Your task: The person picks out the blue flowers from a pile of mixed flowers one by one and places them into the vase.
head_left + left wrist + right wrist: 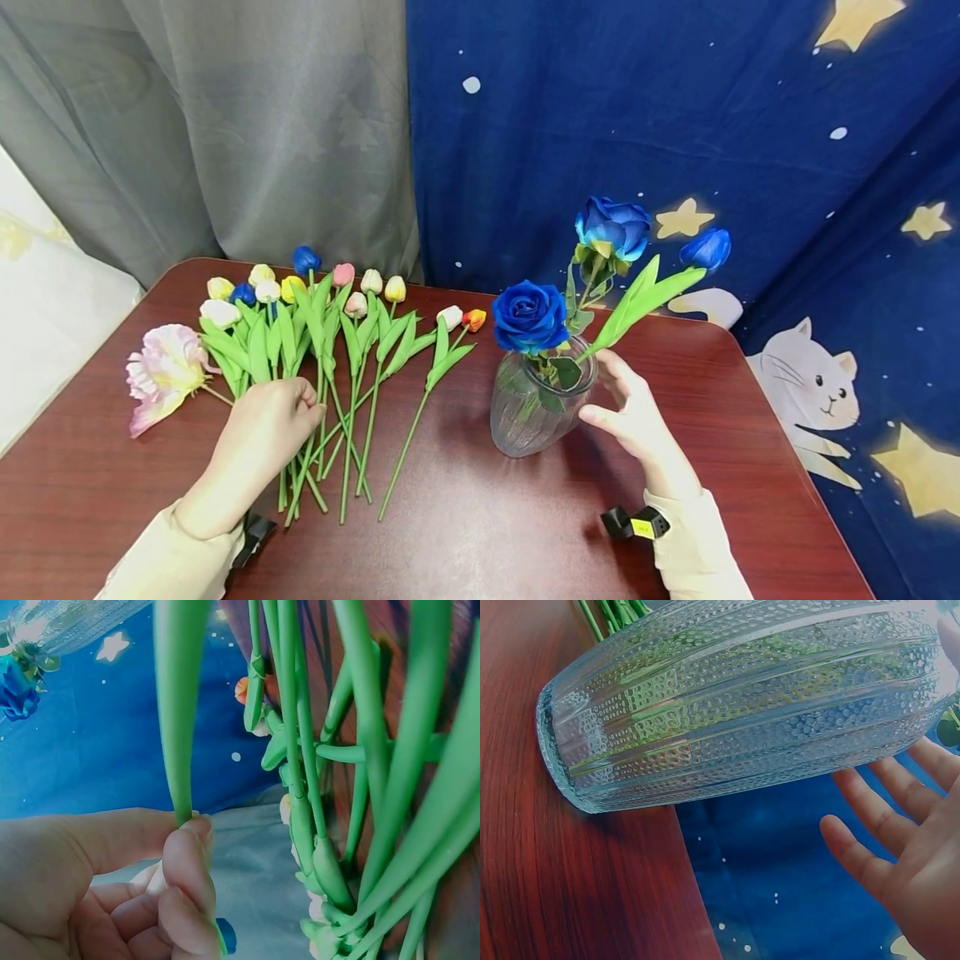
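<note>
My left hand (273, 421) is over the stems of the tulips lying on the table. In the left wrist view its thumb and forefinger pinch a green tulip stem (180, 712); the flower on that stem is hidden by the hand. The ribbed clear glass vase (528, 404) stands to the right, holding a blue rose (529, 317), a taller blue rose (613, 227) and a blue tulip (707, 250). Beside the vase is my right hand (637, 412), its fingers spread and fingertips right at the glass in the right wrist view.
Several tulips with white, yellow, pink and blue heads lie bunched at the left, near a large pale pink flower (168, 375). An orange-red tulip (474, 320) lies between the bunch and the vase. Grey curtain (300, 125) and blue starry cloth (525, 167) hang behind the table (465, 533).
</note>
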A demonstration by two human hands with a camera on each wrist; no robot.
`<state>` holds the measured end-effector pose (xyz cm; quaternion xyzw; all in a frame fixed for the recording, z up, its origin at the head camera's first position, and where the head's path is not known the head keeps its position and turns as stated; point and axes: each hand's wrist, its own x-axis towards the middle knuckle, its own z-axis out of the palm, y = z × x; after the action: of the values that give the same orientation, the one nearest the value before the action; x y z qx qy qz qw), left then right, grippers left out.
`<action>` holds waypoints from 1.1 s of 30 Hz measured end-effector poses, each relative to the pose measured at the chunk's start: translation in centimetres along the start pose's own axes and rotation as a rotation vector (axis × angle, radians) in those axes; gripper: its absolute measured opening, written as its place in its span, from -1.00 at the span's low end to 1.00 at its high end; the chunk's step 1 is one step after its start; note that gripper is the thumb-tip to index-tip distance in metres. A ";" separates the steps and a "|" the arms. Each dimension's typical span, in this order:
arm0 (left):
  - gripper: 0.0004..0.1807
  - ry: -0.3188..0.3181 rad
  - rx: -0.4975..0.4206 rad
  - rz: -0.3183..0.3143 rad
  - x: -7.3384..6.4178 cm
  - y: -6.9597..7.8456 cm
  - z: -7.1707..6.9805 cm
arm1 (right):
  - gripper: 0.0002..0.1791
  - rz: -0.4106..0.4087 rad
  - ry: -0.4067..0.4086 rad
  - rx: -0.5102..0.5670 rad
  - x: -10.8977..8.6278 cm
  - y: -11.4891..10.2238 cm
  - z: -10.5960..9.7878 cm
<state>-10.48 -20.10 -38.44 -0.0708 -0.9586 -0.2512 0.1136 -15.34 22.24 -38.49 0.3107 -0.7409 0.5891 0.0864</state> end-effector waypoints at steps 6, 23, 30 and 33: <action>-0.76 0.008 -0.027 0.001 0.0 0.5 -0.2 | -0.43 0.012 0.006 -0.010 0.0 0.0 0.0; -0.75 0.089 -0.062 0.051 -0.2 1.7 -0.7 | -0.41 -0.015 0.007 0.045 0.1 -0.1 0.1; -0.84 0.117 -0.077 0.074 -0.3 2.1 -0.8 | -0.39 -0.015 0.008 0.037 0.1 -0.2 0.1; -0.86 0.137 -0.083 0.087 -0.3 2.3 -0.9 | -0.39 -0.009 0.006 0.031 0.1 -0.1 0.0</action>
<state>-9.56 -18.59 -36.75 -0.0997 -0.9334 -0.2899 0.1866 -15.34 22.14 -38.31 0.3135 -0.7301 0.6009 0.0866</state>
